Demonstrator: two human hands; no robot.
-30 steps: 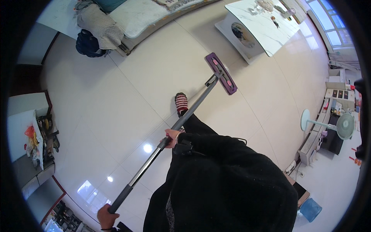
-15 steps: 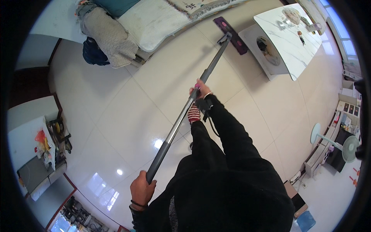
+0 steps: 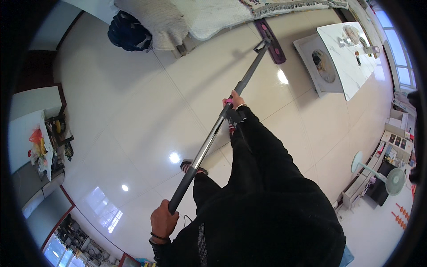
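A flat mop [image 3: 206,148] with a long grey and silver handle slants from the lower left up to the far right. My left hand [image 3: 164,220] is wrapped round the dark grip at its near end. Farther up, my right hand [image 3: 234,100] closes round the pole by a pink ring. The purple mop head [image 3: 271,41] lies on the glossy tiled floor [image 3: 133,115], between the couch and the marble-topped table, its far end at the couch's lower edge. My feet in striped footwear show beneath the pole, one of them partly hidden by my right arm.
A couch [image 3: 209,20] with pale covers runs along the far side, a dark blue bag [image 3: 129,32] by its left end. At right stands the white marble-patterned table [image 3: 344,58] with small items on top. A cluttered cabinet [image 3: 33,151] is at left, a standing fan [image 3: 393,180] at right.
My body has stepped forward, and a second foot now shows at left. The mop head sits closer to the couch, with its far end at the couch edge. Both hands keep their hold.
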